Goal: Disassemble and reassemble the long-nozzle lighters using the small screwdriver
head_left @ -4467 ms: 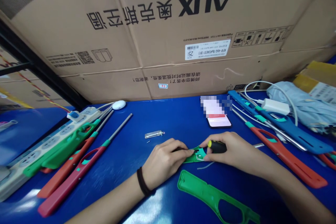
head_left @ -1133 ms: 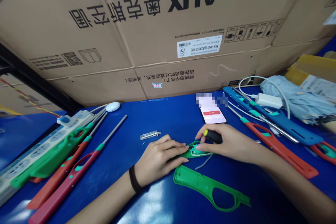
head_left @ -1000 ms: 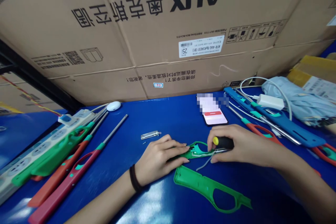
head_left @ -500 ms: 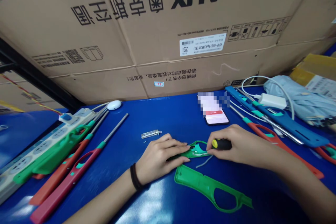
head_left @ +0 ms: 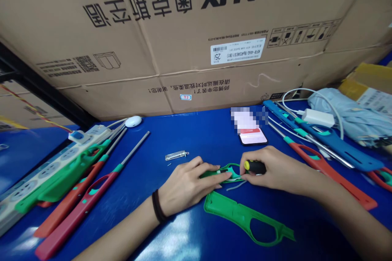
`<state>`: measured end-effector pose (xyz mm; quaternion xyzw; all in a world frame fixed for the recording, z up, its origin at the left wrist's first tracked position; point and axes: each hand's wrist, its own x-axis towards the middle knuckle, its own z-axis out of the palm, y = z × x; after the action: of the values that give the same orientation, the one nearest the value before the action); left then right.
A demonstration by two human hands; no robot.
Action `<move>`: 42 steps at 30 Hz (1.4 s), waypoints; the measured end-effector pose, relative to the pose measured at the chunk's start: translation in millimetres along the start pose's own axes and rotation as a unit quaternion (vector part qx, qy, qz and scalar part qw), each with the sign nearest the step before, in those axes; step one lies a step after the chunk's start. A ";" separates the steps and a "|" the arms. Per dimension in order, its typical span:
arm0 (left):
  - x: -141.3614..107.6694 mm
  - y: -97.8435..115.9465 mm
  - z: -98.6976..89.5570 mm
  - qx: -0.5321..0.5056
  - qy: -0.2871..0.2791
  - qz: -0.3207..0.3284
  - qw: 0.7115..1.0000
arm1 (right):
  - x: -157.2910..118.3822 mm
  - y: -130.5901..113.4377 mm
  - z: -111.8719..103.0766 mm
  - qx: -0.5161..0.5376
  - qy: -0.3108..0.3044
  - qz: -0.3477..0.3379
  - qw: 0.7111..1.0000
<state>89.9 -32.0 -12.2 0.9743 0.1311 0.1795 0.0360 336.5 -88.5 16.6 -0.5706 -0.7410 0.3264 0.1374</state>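
Observation:
My left hand [head_left: 186, 182] lies over an opened green lighter casing half [head_left: 210, 173], its thumb and fingers holding the shell. Inside that shell sit a teal trigger [head_left: 234, 172] and a dark part, partly hidden by the fingers. In my right hand [head_left: 275, 170] is a screwdriver [head_left: 257, 167] with a black and yellow handle; its tip is hidden at the casing's right end. A thin grey wire [head_left: 235, 187] trails below the casing. Nearer to me lies the other green casing half [head_left: 237, 213], hollow side up. A clear fuel tank [head_left: 176, 155] and a tiny pin [head_left: 169, 164] rest beyond my left hand.
To the left, red, orange and green long lighters [head_left: 81, 208] lie beside a white power strip [head_left: 39, 173]. A phone [head_left: 253, 135] lies behind my right hand. Blue and orange lighters [head_left: 346, 147] and a white charger [head_left: 317, 118] are at the right. A large cardboard box [head_left: 128, 57] stands behind.
My left fingers have stretched to the right over the casing, toward the trigger. My right hand and the screwdriver have shifted slightly, and the grey wire's end has moved a little left.

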 end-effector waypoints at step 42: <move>-14.7 -50.1 -53.0 0.033 -0.008 -0.190 0.981 | -4.4 -8.4 2.1 -0.035 -0.008 -0.004 0.999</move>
<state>45.5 13.5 26.4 0.9338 0.3193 0.1571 0.0381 330.3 -94.4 21.1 -0.5696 -0.7550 0.3047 0.1126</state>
